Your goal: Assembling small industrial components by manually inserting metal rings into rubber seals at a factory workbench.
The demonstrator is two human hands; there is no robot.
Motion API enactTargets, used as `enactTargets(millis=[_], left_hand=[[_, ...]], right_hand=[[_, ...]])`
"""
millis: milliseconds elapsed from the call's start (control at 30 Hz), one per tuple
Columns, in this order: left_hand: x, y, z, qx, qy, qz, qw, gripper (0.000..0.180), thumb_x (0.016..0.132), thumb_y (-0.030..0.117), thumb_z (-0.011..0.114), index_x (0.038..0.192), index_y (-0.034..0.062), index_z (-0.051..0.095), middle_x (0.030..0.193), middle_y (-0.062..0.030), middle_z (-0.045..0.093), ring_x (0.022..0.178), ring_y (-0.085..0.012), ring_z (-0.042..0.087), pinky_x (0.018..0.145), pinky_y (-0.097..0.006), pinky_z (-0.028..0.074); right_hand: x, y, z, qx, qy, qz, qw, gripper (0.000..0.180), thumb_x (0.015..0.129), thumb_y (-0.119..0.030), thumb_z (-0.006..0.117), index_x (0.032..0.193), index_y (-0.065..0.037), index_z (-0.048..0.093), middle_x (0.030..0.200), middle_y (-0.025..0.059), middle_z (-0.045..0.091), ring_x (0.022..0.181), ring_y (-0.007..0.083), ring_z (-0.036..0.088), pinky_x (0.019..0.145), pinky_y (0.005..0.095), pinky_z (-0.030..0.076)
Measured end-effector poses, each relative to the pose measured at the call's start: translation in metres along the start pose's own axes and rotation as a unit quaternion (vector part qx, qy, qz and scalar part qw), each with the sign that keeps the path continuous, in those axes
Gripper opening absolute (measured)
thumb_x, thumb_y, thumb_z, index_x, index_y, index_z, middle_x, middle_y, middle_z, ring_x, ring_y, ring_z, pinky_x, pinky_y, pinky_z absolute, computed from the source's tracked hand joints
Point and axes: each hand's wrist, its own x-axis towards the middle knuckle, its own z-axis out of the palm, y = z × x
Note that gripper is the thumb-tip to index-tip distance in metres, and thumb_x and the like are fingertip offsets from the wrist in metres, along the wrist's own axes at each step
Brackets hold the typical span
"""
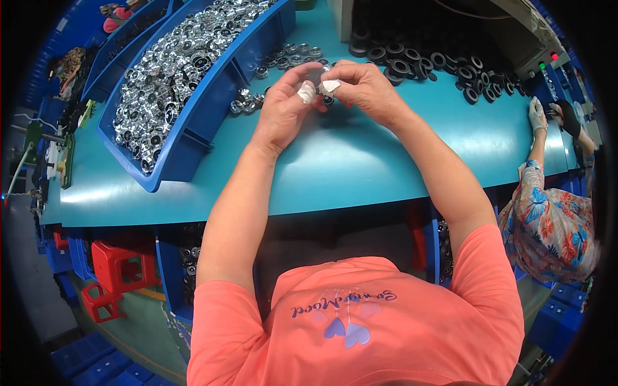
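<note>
The left hand [283,103] and right hand [371,91], fingers curled nearly closed, pinch a small wheel [327,100] toward the table's [367,157] far edge; likely light, hard, slippery, best held by its rim

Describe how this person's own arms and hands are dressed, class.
Short coral-pink fabric sleeves leave both forearms bare, with no watch or bracelet visible. The ungloved left hand and right hand each have a white wrapping around the thumb.
</note>
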Motion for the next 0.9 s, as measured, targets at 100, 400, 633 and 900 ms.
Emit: enactTargets(millis=[100, 400, 633, 900], left_hand=[[-0.002, 0.001, 0.002, -0.014, -0.008, 0.0, 1.0, 0.044, 0.097, 0.017, 0.061, 0.137, 0.0034, 0.05, 0.11, -0.0049, 0.062, 0.09, -0.0128, 0.06, 0.084, -0.033, 0.052], [0.0, -0.004, -0.004, -0.028, -0.01, -0.001, 1.0, 0.047, 0.096, 0.015, 0.059, 0.14, 0.0026, 0.047, 0.119, -0.0083, 0.061, 0.1, -0.0185, 0.062, 0.086, -0.035, 0.054], [0.009, -0.012, -0.012, -0.033, -0.04, 0.03, 0.998, 0.056, 0.096, 0.019, 0.06, 0.145, 0.0034, 0.039, 0.134, -0.0118, 0.055, 0.112, -0.0186, 0.057, 0.086, -0.03, 0.05], [0.007, -0.008, 0.002, -0.064, -0.013, 0.014, 0.998, 0.046, 0.104, 0.025, 0.049, 0.142, 0.0011, 0.039, 0.12, -0.0105, 0.056, 0.099, -0.0184, 0.057, 0.08, -0.031, 0.049]], right_hand=[[-0.002, -0.006, 0.001, 0.004, -0.005, 0.002, 1.0, 0.017, 0.085, -0.012, 0.07, 0.099, -0.004, 0.074, 0.091, -0.0022, 0.056, 0.073, 0.0075, 0.052, 0.062, 0.0237, 0.042], [-0.012, -0.009, 0.0, -0.23, 0.123, -0.229, 0.938, 0.014, 0.074, -0.014, 0.076, 0.087, -0.008, 0.076, 0.077, 0.003, 0.063, 0.071, 0.0152, 0.06, 0.061, 0.0284, 0.048], [0.009, 0.014, -0.016, -0.03, 0.11, -0.196, 0.974, 0.023, 0.072, -0.016, 0.078, 0.093, -0.008, 0.073, 0.09, 0.0061, 0.064, 0.079, 0.0156, 0.065, 0.073, 0.0277, 0.053], [0.002, 0.018, -0.024, -0.024, 0.112, -0.178, 0.977, 0.028, 0.071, -0.009, 0.078, 0.098, -0.004, 0.07, 0.09, 0.0036, 0.059, 0.078, 0.0111, 0.063, 0.073, 0.0256, 0.053]])
